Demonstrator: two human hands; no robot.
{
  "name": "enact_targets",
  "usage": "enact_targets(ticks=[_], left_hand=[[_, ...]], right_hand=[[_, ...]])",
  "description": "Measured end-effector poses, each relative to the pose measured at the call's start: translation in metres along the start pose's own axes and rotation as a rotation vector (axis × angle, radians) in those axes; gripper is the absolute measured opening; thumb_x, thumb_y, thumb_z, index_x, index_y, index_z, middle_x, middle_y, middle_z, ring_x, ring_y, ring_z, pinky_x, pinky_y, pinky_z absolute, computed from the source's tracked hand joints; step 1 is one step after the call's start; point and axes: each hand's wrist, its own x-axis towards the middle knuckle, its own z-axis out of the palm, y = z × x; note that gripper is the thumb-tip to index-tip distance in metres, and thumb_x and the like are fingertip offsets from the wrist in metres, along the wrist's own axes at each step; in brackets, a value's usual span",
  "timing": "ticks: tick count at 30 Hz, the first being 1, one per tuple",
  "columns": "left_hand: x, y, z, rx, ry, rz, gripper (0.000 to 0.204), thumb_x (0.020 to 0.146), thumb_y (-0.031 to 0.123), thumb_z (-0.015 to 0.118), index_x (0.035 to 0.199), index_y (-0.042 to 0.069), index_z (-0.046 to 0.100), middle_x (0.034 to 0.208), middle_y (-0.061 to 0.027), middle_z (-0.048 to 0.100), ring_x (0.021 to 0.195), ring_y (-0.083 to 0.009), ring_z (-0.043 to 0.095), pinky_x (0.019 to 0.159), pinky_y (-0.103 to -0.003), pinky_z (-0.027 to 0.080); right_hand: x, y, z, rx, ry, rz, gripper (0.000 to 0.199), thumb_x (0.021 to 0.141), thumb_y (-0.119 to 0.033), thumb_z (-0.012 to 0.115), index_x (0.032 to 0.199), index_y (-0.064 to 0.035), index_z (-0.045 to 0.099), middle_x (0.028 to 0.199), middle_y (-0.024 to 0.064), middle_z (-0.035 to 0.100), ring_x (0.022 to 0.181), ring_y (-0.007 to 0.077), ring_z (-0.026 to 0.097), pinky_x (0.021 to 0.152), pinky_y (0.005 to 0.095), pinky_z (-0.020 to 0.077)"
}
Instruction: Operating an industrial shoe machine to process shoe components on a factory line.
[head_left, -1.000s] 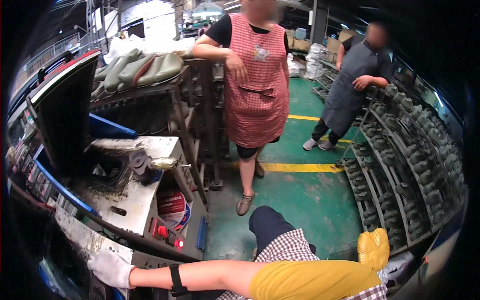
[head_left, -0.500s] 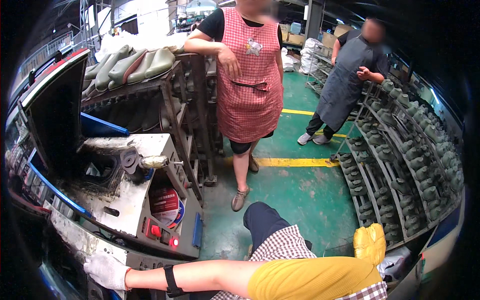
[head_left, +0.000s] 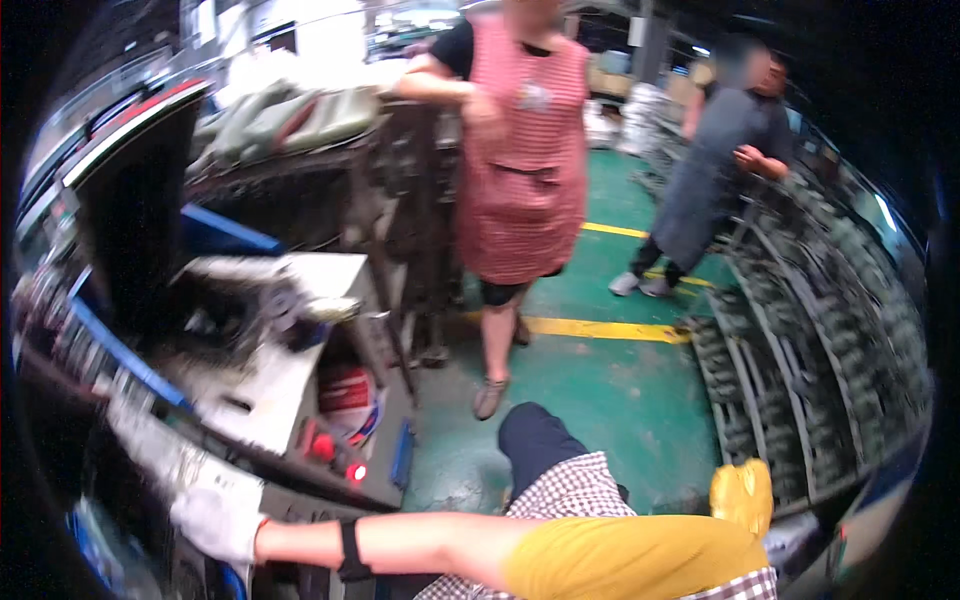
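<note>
My left hand (head_left: 217,524), in a white glove, rests at the near edge of a worn white-and-grey machine (head_left: 285,385). Blur smears its fingers, so I cannot tell whether they lie flat or grip the edge. From it my bare forearm (head_left: 410,543), with a black strap near the wrist, stretches back to a mustard sleeve (head_left: 620,555). My right hand is out of view. On the machine front a red light (head_left: 356,471) glows, close to a red switch (head_left: 322,446). Above my hand, a dark lid (head_left: 135,185) stands raised over a blackened recess.
A rack (head_left: 290,165) behind the machine carries grey-green shoe-shaped pieces. A person in a red checked apron (head_left: 520,190) leans on it. Another in a dark apron (head_left: 690,180) stands by a long rack (head_left: 800,370) of dark green pieces. A yellow puffy bundle (head_left: 741,497) is at lower right.
The view has swung, so most of the surroundings sit farther right and look blurred. My left hand stays at the machine edge. The person in the dark apron has turned the head.
</note>
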Motion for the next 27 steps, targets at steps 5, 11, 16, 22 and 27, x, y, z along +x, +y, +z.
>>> enact_targets(ticks=[5,11,16,22,27], left_hand=[[-0.004,0.010,-0.095,-0.445,-0.094,-0.167,0.055,0.090,0.026,0.061,0.139,0.000,0.059,0.127,-0.0123,0.069,0.121,-0.0301,0.063,0.110,-0.050,0.046],[0.090,0.009,-0.071,-0.335,-0.200,-0.213,0.038,0.087,0.027,0.065,0.118,0.005,0.070,0.119,-0.0122,0.073,0.107,-0.0264,0.069,0.102,-0.043,0.053],[0.174,0.000,0.000,0.633,-0.072,0.098,0.078,0.084,0.027,0.068,0.148,-0.012,0.047,0.138,-0.0196,0.064,0.122,-0.0249,0.062,0.109,-0.034,0.044],[0.215,-0.031,0.060,1.269,-0.003,0.027,0.098,0.074,0.059,0.067,0.146,-0.007,0.053,0.142,-0.0359,0.056,0.136,-0.0468,0.054,0.113,-0.044,0.044],[0.221,-0.056,0.060,1.452,0.035,-0.041,0.099,0.075,0.064,0.067,0.145,-0.005,0.054,0.137,-0.0361,0.060,0.129,-0.0480,0.059,0.112,-0.043,0.044]], right_hand=[[-0.001,0.000,0.002,-0.143,-0.477,-0.008,0.025,0.087,-0.021,0.062,0.097,-0.0004,0.072,0.090,0.0234,0.068,0.087,0.0421,0.066,0.081,0.0507,0.0535],[0.000,-0.004,0.008,0.144,-0.237,0.080,0.014,0.092,-0.016,0.066,0.103,-0.0119,0.073,0.093,0.0161,0.071,0.093,0.0366,0.068,0.085,0.0479,0.0542],[0.004,-0.003,0.003,0.173,-0.227,0.053,0.016,0.089,-0.013,0.067,0.104,-0.0109,0.072,0.091,0.0152,0.070,0.093,0.0365,0.067,0.082,0.0474,0.0539],[0.000,0.000,0.004,0.181,-0.231,0.040,0.018,0.089,-0.009,0.070,0.107,-0.0085,0.075,0.097,0.0157,0.073,0.094,0.0359,0.069,0.085,0.0448,0.0547],[0.000,0.003,0.004,0.185,-0.201,-0.022,0.017,0.089,-0.013,0.069,0.105,-0.0102,0.072,0.092,0.0137,0.070,0.093,0.0359,0.066,0.084,0.0463,0.0537]])
